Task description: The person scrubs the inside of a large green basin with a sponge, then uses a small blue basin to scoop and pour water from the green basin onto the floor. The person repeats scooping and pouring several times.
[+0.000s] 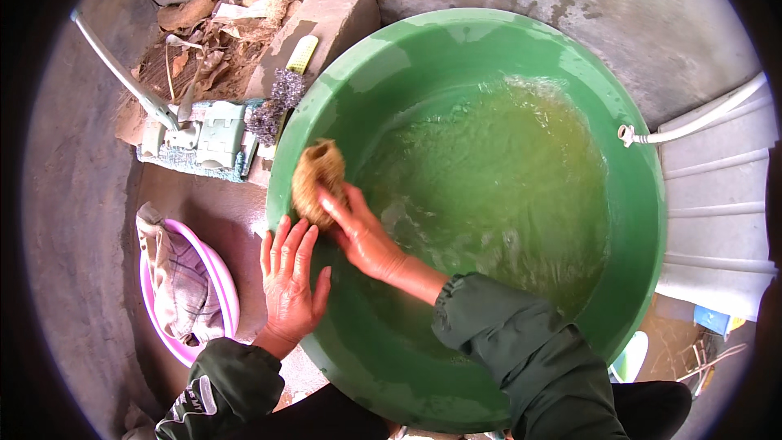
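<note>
A large round green tub (468, 407) takes up the middle, with cloudy, rippling water (505, 195) inside. My right hand (366, 232) reaches across it and grips a tan loofah (316, 173), pressing it against the tub's left inner wall near the rim. The loofah's hollow end points up and away from me. Just below it, my left hand (291, 289) rests on the tub's left rim with its fingers stretched out, nothing in them. Its fingertips come close to the loofah's lower end; whether they touch I cannot tell. Both hands look wet.
Left of the tub lie a flat mop head (216, 140) and a brush with grey mesh (281, 96). A pink-purple basin (228, 293) holds a greyish cloth (183, 285). Behind stands a concrete block (326, 20) beside dry leaves. At right, a white hose (692, 126) hangs by a corrugated panel (717, 204).
</note>
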Action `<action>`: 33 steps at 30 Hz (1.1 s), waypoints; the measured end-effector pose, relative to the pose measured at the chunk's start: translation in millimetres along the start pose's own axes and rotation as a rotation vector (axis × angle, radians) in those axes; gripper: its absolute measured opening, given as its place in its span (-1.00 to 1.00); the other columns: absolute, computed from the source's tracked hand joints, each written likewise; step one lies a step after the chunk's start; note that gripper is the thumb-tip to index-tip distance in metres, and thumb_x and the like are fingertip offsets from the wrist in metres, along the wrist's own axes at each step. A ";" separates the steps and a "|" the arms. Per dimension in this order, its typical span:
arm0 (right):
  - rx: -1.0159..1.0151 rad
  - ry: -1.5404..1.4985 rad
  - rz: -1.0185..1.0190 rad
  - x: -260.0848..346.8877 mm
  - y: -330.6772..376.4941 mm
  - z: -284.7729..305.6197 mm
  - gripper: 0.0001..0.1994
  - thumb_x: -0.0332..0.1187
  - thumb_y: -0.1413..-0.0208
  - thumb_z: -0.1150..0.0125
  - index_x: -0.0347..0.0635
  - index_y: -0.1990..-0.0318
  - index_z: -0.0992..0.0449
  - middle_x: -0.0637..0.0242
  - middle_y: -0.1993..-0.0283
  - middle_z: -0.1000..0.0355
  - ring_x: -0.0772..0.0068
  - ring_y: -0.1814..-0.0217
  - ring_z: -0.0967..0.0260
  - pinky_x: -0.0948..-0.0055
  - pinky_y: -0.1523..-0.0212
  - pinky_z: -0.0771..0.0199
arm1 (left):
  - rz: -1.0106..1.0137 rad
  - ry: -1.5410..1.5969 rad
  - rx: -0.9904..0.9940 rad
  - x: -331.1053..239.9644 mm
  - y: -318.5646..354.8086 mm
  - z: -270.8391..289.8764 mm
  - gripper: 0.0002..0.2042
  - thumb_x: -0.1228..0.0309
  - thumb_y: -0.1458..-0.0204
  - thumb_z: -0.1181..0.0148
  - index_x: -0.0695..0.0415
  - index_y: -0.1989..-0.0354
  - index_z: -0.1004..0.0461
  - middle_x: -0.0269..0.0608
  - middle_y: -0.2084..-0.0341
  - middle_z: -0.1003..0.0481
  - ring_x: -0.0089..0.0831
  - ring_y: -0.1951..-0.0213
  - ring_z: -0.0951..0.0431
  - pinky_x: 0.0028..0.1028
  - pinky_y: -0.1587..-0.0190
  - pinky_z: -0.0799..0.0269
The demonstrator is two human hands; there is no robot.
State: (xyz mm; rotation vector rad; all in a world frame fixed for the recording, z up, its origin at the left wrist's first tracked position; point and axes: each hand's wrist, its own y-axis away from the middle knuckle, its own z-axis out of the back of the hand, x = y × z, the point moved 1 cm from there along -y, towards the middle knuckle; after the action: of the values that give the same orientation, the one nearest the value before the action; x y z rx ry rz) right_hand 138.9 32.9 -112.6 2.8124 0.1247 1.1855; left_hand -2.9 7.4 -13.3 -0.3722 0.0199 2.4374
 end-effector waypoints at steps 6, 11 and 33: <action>-0.028 0.269 0.055 29.7 -41.7 9.6 -0.37 -0.64 -0.06 0.03 0.18 -0.29 -0.19 0.02 -0.17 -0.09 -0.08 -0.13 -0.22 0.24 -0.12 -0.33 | -0.011 -0.028 0.024 -3.4 -1.3 1.4 -0.40 0.42 0.10 -0.18 0.20 -0.20 -0.21 0.00 -0.19 -0.19 0.02 -0.32 -0.03 0.05 -0.31 0.19; -0.334 0.826 0.546 99.3 -119.1 66.6 -0.52 -0.39 -0.07 0.03 0.00 -0.21 -0.25 -0.09 0.03 -0.18 -0.18 -0.01 -0.23 0.10 -0.04 -0.27 | -0.007 -0.044 0.058 -5.0 -2.7 3.3 -0.39 0.41 0.12 -0.18 0.21 -0.19 -0.22 0.00 -0.20 -0.19 0.04 -0.33 -0.01 0.04 -0.32 0.21; -1.100 2.115 -0.527 213.0 147.2 329.6 -0.33 -0.56 -0.10 0.07 0.51 -0.30 -0.10 0.09 -0.03 -0.14 0.01 -0.01 -0.28 0.15 0.06 -0.43 | -0.021 -0.119 0.086 -10.7 -4.3 3.1 -0.49 0.44 0.12 -0.14 0.24 -0.10 -0.30 -0.01 -0.14 -0.24 0.05 -0.33 0.00 0.05 -0.32 0.20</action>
State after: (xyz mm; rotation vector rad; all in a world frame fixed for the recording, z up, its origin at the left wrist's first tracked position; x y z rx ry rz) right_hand 529.5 -106.0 -174.2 -0.0668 0.1776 2.2006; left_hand 6.9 4.5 -7.1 -0.1873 0.0691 2.4251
